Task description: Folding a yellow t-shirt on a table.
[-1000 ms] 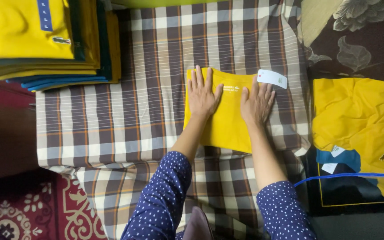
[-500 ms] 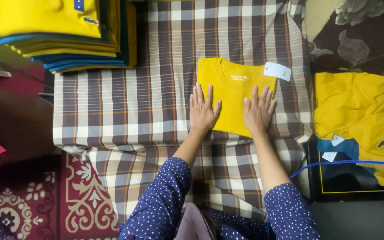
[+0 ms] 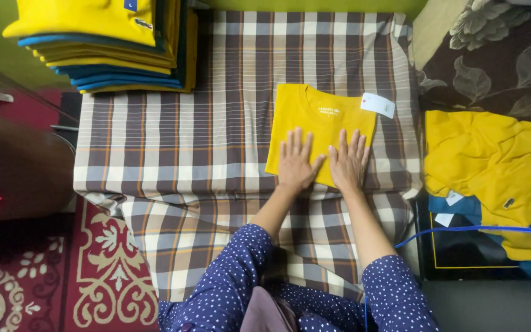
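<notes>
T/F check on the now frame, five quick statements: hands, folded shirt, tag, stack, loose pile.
1. Both hands lie flat on the folded yellow shirt. True: left hand and right hand press its near edge.
2. The white tag sits at the shirt's far right corner. True.
3. The stack of folded shirts is all red. False: yellow and blue layers.
4. The loose yellow garment lies left of the checked cloth. False: it lies to the right.
5. The right hand holds the tag. False: the tag lies apart from it.
</notes>
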